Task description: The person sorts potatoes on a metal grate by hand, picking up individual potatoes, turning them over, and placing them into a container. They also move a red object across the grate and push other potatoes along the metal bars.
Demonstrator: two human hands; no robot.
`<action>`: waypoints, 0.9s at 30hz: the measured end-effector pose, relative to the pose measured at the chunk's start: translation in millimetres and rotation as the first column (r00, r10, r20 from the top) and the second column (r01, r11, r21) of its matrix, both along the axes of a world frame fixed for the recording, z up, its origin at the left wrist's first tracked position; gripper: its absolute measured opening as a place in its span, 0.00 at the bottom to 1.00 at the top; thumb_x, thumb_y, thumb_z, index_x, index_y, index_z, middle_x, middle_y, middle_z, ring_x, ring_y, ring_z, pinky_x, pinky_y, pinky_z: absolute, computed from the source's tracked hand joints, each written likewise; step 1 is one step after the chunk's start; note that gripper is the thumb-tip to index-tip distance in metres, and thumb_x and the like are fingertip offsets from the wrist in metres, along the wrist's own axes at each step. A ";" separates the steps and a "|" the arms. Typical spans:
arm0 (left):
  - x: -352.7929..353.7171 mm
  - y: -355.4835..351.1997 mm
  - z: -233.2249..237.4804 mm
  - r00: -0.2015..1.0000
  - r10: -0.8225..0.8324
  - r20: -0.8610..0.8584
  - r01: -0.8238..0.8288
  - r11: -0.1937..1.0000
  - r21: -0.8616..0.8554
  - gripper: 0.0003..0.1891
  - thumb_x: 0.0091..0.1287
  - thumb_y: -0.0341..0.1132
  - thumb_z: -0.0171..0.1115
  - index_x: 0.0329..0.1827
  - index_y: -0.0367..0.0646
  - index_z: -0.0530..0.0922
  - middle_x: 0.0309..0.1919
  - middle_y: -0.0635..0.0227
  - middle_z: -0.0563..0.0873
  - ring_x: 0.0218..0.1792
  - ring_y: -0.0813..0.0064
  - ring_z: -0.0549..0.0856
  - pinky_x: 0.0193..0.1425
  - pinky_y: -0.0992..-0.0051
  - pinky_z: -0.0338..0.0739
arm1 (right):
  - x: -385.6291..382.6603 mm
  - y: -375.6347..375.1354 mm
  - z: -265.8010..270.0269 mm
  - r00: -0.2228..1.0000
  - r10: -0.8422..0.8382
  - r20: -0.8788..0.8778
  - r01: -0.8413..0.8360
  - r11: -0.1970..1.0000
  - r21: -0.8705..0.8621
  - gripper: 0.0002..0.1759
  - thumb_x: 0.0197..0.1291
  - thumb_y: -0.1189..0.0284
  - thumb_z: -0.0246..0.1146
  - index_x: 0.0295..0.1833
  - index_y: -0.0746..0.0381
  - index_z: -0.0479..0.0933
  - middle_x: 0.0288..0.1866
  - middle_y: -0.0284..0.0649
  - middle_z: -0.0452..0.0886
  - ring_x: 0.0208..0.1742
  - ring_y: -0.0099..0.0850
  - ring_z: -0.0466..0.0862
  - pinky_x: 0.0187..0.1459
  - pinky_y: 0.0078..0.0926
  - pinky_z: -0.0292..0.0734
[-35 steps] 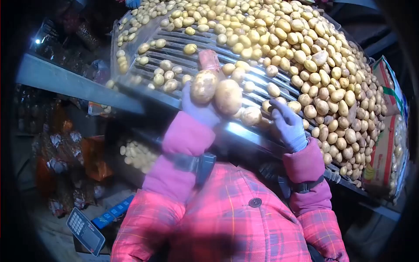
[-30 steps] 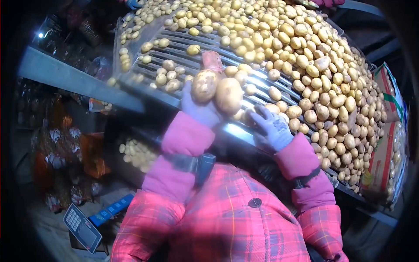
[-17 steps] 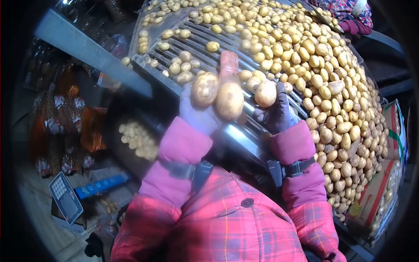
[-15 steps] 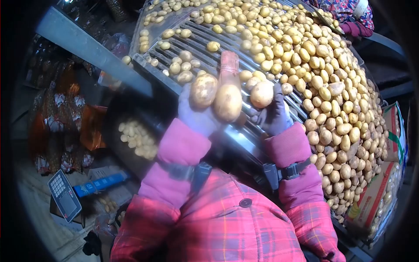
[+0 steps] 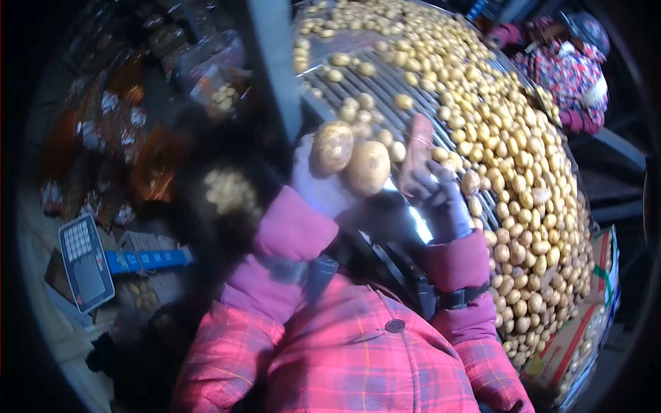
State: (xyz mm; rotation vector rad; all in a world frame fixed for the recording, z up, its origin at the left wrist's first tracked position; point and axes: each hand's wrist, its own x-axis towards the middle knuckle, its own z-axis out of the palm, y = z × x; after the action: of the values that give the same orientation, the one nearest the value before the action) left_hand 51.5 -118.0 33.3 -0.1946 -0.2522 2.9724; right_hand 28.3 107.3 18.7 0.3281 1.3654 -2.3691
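My left hand (image 5: pixel 320 186), in a light glove, is closed around two large potatoes side by side, a brownish one (image 5: pixel 333 146) and a paler one (image 5: pixel 369 168). To its right, my gloved right hand (image 5: pixel 444 206) has its fingers loosely bent and somewhat apart, with no potato seen in them. Those fingers are beside the lower part of a reddish wrapped bar (image 5: pixel 418 141); contact is unclear. Beyond both hands lies a slatted metal rack (image 5: pixel 382 82), with smaller potatoes on it and a large heap of potatoes (image 5: pixel 516 179) to the right.
A grey metal post (image 5: pixel 274 62) rises left of the rack. Potatoes (image 5: pixel 231 191) lie in a dark container at left, above a scale display (image 5: pixel 86 263). Orange bags (image 5: pixel 155 165) are farther left. Another person (image 5: pixel 568 76) is at the upper right, and a printed carton (image 5: pixel 568 344) sits at lower right.
The view has turned, shifting the rack and post rightward. The large potato in my right hand is no longer seen there. My left hand still holds its two potatoes.
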 end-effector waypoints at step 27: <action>143.1 -181.7 -37.2 0.759 0.605 0.242 -0.586 0.796 -0.152 0.39 0.56 0.70 0.39 0.62 0.54 0.72 0.65 0.61 0.71 0.65 0.51 0.68 0.63 0.39 0.59 | 26.6 -278.4 -0.8 0.472 0.855 -0.214 -0.872 0.488 0.030 0.39 0.62 0.44 0.51 0.67 0.63 0.61 0.63 0.43 0.70 0.59 0.37 0.74 0.56 0.35 0.72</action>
State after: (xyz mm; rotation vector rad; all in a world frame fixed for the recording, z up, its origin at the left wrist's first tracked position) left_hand 194.7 -299.7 -3.9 -0.6674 -0.2912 3.5899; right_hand 54.9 -171.1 18.0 -0.5636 1.0905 -1.5600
